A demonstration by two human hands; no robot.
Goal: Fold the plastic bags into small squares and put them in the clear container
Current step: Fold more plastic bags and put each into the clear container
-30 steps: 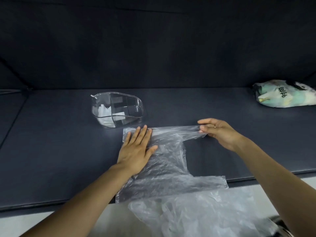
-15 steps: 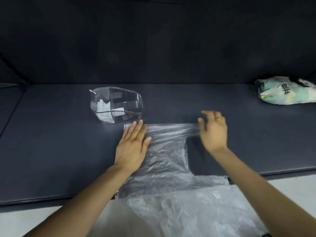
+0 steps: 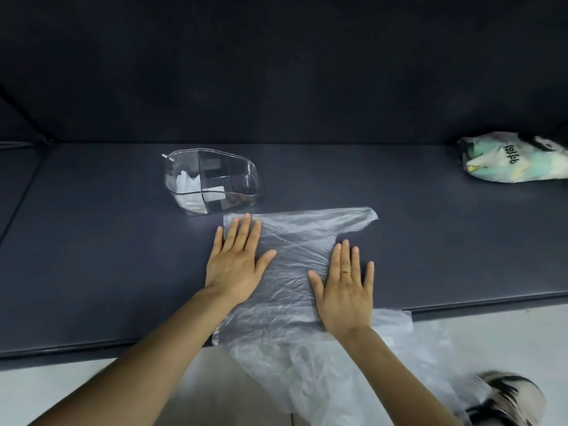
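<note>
A thin translucent plastic bag (image 3: pixel 295 250) lies flat on the dark surface, its lower part hanging over the front edge. My left hand (image 3: pixel 236 262) presses flat on the bag's left side with fingers straight. My right hand (image 3: pixel 344 287) presses flat on its right side, a ring on one finger. Just beyond the bag's far left corner stands the clear container (image 3: pixel 212 181), with white folded plastic in its left compartment.
A bundle of pale green and white bags (image 3: pixel 516 158) lies at the far right of the dark surface (image 3: pixel 92 256). A dark wall rises behind. Pale floor shows below the front edge, with a shoe (image 3: pixel 507 401) at bottom right.
My right hand let go of the bag's far right handle, moved back toward me and now lies flat on the bag. The left hand stays pressed flat on the left side.
</note>
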